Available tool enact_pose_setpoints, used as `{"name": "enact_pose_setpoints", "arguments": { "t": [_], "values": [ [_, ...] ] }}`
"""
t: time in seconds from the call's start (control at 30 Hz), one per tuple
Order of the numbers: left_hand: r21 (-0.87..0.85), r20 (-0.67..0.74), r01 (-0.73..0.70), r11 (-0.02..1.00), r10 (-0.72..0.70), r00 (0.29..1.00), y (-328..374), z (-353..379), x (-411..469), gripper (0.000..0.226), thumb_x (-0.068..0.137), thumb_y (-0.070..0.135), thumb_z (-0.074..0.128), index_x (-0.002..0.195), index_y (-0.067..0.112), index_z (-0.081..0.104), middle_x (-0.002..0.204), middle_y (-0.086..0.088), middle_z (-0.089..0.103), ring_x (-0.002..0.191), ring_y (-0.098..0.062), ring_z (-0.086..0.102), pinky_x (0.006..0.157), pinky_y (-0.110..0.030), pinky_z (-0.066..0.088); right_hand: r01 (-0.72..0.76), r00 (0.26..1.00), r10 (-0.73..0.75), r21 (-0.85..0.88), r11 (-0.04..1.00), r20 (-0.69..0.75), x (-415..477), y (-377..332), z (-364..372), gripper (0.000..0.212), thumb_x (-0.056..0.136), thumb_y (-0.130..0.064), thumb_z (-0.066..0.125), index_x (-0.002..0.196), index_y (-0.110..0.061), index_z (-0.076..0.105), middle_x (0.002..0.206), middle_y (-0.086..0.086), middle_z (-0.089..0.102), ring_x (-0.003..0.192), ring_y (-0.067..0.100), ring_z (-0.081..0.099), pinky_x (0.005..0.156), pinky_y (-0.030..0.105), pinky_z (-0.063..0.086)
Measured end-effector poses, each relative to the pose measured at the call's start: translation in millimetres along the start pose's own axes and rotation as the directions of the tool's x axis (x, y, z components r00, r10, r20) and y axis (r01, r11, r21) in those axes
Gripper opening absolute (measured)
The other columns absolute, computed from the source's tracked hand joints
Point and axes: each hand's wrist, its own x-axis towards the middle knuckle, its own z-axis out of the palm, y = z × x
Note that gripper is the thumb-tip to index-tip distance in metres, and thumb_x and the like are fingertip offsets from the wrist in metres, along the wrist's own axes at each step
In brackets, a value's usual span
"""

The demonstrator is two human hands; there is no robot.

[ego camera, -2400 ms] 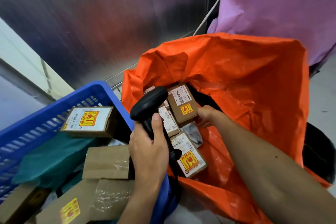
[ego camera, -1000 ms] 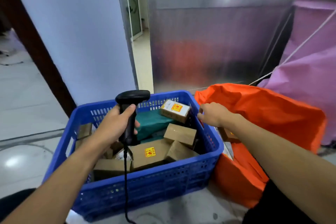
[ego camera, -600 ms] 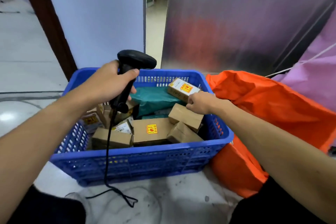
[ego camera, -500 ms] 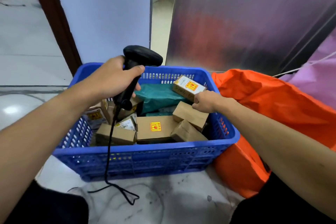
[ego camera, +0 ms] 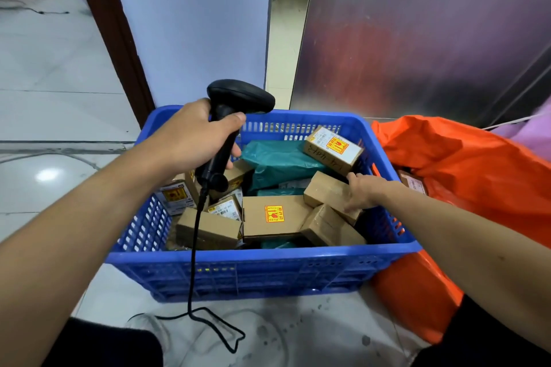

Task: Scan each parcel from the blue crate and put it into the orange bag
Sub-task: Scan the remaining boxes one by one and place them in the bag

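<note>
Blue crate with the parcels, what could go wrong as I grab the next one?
The right hand lies on a plain box that is wedged among others, so lifting it may shift its neighbours. The scanner cable hangs over the crate rim and could snag. The plain box shows no label, so it may need turning.

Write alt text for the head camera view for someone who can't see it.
A person's right hand rests on a plain brown parcel in a blue crate while the left hand holds a black scanner; an orange bag sits right.
</note>
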Motion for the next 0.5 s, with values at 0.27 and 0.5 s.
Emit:
{"name": "enact_pose_setpoints", "arguments": {
  "t": [0.27, 0.5],
  "values": [
    [-0.028, -0.018, -0.016, 0.999, 0.016, 1.0, 7, 1, 1, 0.027, 0.105, 0.042, 0.057, 0.118, 0.018, 0.06, 0.086, -0.008, 0.08, 0.075, -0.028, 0.079, 0.074, -0.043, 0.065, -0.035, 0.999, 0.033, 0.049, 0.998, 0.036, 3, 15, 27, 0.105, 0.076, -0.055, 0.083, 0.153, -0.013, 0.028, 0.149, 0.01, 0.044, 0.131, 0.032, 0.052, 0.104, 0.043, 0.049],
    [-0.022, -0.011, -0.018, 1.0, 0.017, 1.0, 10, 6, 8, 0.027, 0.105, 0.042, 0.058, 0.117, 0.018, 0.06, 0.084, -0.007, 0.08, 0.076, -0.029, 0.079, 0.072, -0.043, 0.066, 0.07, 0.986, -0.078, -0.061, 0.996, -0.15, -3, 13, 27, 0.107, 0.079, -0.053, 0.078, 0.159, -0.013, 0.019, 0.147, 0.011, 0.042, 0.126, 0.032, 0.055, 0.099, 0.044, 0.052]
  ]
}}
